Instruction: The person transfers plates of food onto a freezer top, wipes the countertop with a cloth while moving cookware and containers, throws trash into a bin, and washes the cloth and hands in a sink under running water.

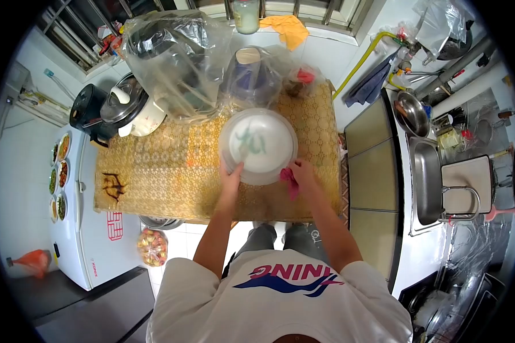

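Observation:
A round, whitish, translucent basin [269,128] with a blurred green pattern at its centre is over the near middle of the table. My left hand [231,175] is closed on its lower-left rim, the thumb lying over the edge. At the lower-right rim, my right hand [302,172] pinches a crumpled pink cloth [290,183], part of which hangs below the fingers. The basin's far side comes close to a plastic-covered bluish object [248,77].
A patterned yellow cloth covers the table [166,171]. Toward its back stand a white-and-steel pot [133,108] and a large plastic-wrapped appliance [177,68]. Filled dishes [63,171] line a white freezer at left. The sink [426,183] is at right.

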Demonstrator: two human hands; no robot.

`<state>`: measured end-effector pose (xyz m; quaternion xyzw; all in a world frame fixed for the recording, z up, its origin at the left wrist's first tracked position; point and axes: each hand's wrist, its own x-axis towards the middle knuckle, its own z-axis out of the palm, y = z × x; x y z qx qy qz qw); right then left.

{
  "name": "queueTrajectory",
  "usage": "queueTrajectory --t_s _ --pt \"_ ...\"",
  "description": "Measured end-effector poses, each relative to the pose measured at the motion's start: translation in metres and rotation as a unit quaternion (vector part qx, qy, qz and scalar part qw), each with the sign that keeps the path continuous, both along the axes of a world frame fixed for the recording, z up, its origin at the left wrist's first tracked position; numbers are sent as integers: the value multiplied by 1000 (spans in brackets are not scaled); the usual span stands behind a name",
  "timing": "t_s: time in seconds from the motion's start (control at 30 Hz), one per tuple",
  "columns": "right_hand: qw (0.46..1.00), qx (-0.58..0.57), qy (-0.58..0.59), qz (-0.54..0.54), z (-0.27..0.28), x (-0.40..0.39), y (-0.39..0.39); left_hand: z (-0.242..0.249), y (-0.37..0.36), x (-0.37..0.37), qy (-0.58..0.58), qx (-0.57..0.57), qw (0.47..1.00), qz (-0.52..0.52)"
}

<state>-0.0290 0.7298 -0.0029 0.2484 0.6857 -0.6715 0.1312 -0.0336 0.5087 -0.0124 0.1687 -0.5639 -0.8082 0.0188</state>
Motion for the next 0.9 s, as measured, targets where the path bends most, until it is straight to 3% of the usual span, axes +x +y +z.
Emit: queueTrajectory --t_s 0.07,0.2,0.27,0.37,0.53,0.63,0.9 --pt "1000 -15 12 -17 12 13 2 -17 -10 5 120 -130 984 -25" --pt "998 -60 29 3 16 31 26 -4 -4 21 84 -210 974 -17" --pt "986 -144 24 -82 57 41 42 52 31 26 10 -38 995 -90" --pt "974 -130 93 -161 61 51 86 69 84 27 23 -13 992 -123" --pt "957 -154 88 -230 67 80 175 64 172 17 114 4 974 -194" --pt "948 -145 109 -261 65 100 260 76 263 16 55 28 965 -254" --pt "937 -153 115 -292 63 132 392 72 415 -1 66 42 943 -324"
